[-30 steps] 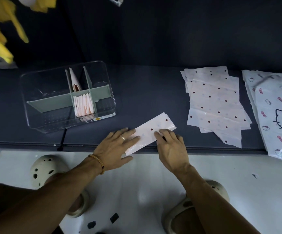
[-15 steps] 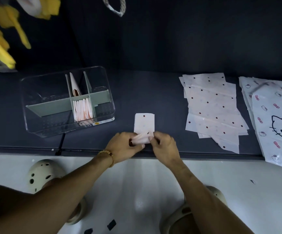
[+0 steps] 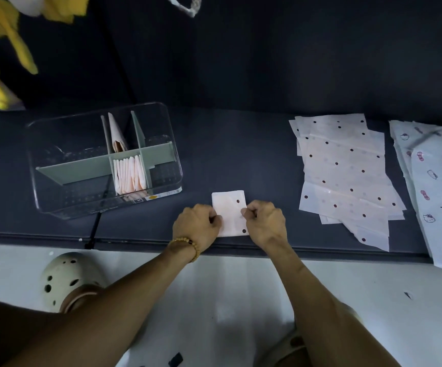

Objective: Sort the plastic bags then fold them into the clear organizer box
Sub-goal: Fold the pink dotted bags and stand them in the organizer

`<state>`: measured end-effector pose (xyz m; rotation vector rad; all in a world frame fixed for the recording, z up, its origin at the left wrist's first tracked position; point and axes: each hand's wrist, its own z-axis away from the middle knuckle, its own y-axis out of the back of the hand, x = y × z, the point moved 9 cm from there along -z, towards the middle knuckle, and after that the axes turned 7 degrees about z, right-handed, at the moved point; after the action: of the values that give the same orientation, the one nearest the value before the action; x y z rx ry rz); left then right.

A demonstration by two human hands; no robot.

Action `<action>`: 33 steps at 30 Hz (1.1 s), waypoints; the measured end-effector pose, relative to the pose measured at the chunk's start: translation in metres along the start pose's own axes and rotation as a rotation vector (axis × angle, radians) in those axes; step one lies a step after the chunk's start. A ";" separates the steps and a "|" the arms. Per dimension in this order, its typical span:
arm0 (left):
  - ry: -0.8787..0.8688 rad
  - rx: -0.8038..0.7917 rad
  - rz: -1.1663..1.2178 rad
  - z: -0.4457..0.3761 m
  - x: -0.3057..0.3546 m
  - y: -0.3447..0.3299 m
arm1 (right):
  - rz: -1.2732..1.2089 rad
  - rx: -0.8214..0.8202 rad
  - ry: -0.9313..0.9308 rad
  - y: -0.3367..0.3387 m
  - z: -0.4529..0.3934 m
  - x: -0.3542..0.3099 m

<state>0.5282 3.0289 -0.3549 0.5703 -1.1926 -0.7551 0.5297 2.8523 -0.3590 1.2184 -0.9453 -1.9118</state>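
Note:
A small folded white bag with dark dots (image 3: 230, 213) lies near the front edge of the dark surface. My left hand (image 3: 197, 226) pinches its left side and my right hand (image 3: 265, 223) pinches its right side. The clear organizer box (image 3: 56, 165) stands to the left, with grey-green dividers. Several folded bags (image 3: 130, 176) stand upright in its middle front compartment, and one folded bag (image 3: 116, 136) leans in the compartment behind. A stack of flat dotted bags (image 3: 344, 170) lies to the right.
Flat white bags with a cat print (image 3: 439, 192) lie at the far right, overhanging the front edge. Yellow items (image 3: 0, 49) hang at the upper left. Below the surface edge is a white floor with my cream perforated clog (image 3: 64, 279).
The dotted strip was turned to point away from me and folded over; it is now a shorter, thicker rectangle. Both hands went from pressing flat to pinching its sides.

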 end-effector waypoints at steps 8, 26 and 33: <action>-0.066 0.097 -0.236 -0.007 0.010 0.006 | 0.009 -0.036 -0.088 -0.002 -0.016 -0.002; -0.437 0.036 -0.419 0.006 0.044 -0.026 | 0.452 0.123 0.276 -0.014 0.034 0.034; -0.793 -0.091 -0.560 0.013 0.089 -0.066 | 0.453 0.098 0.300 -0.017 0.035 0.035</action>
<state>0.5173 2.9186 -0.3464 0.5474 -1.7301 -1.6016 0.4831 2.8395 -0.3785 1.1838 -1.0526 -1.3039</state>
